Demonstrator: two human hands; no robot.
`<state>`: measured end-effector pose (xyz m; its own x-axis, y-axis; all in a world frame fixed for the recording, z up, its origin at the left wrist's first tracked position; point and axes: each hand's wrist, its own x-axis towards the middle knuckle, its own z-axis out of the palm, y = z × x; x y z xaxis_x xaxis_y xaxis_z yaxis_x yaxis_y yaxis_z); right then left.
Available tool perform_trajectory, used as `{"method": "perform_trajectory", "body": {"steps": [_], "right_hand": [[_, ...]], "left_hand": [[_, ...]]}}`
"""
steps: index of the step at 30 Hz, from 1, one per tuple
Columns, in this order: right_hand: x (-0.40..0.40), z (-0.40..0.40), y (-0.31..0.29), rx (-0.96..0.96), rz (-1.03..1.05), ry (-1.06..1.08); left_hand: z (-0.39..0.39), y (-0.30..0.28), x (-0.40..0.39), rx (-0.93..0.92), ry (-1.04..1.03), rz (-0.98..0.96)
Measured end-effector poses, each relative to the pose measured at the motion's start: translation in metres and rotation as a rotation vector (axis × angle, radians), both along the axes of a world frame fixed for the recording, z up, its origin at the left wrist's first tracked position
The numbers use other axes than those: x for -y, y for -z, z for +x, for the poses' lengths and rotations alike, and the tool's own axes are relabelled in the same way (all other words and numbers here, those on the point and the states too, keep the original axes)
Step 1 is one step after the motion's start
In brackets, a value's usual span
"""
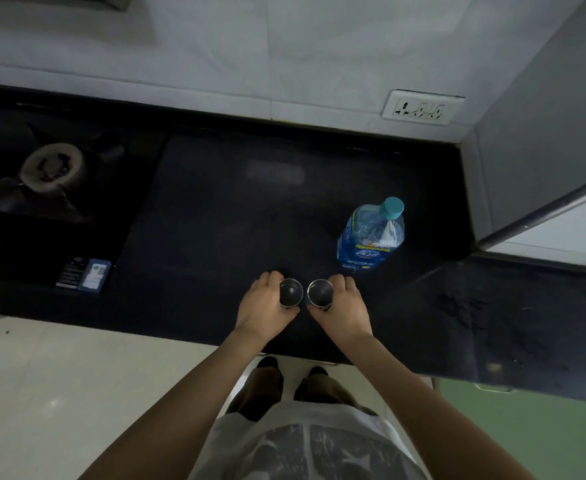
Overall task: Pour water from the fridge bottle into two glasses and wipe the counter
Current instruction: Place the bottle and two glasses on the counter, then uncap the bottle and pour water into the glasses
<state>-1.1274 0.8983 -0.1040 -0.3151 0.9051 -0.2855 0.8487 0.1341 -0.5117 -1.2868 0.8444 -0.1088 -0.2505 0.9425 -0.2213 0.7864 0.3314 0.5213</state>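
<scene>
Two hands around glasses; beyond, blue-labelled bottle, writing unreadable.

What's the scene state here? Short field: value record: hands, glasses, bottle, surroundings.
left hand: grips left glass
right hand: grips right glass
glasses: upright, side by side, apart, on black counter
bottle: upright, teal cap on, beyond right hand, untouched
stove burner: far left
wall socket: behind the counter
</scene>
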Motion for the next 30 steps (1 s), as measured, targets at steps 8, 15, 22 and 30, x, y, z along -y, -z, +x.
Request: {"method": "perform_trajectory", "body": {"steps": [8,15,22,30], "right_hand": [[0.009,-0.004,-0.002,-0.062,-0.050,0.118],[0.006,-0.005,-0.003,-0.170,-0.068,0.136],[-0.020,-0.035,0.000,-0.202,-0.050,0.156],[-0.041,-0.058,0.000,-0.190,-0.073,0.225]], "left_hand": [[0.005,0.004,0.006,0.064,-0.080,-0.016],[0.000,0.005,0.005,0.100,-0.115,0.062],[-0.022,0.004,-0.019,0.153,-0.196,0.105],[-0.046,0.006,-0.039,0.207,-0.245,0.106]]}}
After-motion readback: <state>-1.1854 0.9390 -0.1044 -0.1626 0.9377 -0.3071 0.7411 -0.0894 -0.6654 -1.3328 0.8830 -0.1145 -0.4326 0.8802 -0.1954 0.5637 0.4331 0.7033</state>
